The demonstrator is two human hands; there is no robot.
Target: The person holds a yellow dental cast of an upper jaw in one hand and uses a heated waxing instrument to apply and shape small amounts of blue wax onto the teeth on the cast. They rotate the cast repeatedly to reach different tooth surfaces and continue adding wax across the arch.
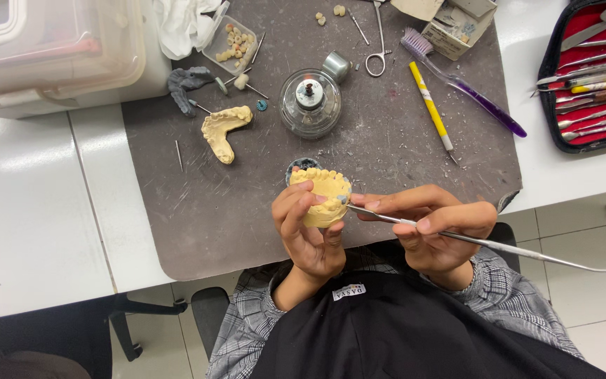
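The left hand [308, 228] is wrapped around a yellow dental cast [322, 196], fingers curled over its front and thumb behind, lifting it just above the near edge of the grey mat [198, 224]. The right hand [433, 228] is pinched shut on a thin metal tool [485, 242], gripped like a pen; the tool's tip meets the cast's teeth on their right side, where a small bluish spot sits, though what that spot is cannot be told from this view. The tool's long handle runs out to the right past the wrist.

Behind the cast, half hidden, is a small dark cup [299, 166]. Farther up the mat stands a glass burner [310, 102] with a metal cap [336, 66] beside it. To its left lies a second cast [224, 130], flat on the mat, near a grey lump [185, 83] and a clear tray of loose teeth [234, 42]. To the burner's right lie scissors [376, 42], a yellow pen-like tool [431, 105] and a purple toothbrush [464, 88], with a small cardboard box [457, 24] above them.

The mat lies on a white table [36, 210]. At the table's right edge an open red-lined case [594, 70] holds a row of metal tools. At upper left is a clear plastic bin [50, 49] with a white cloth [184, 24] against it.
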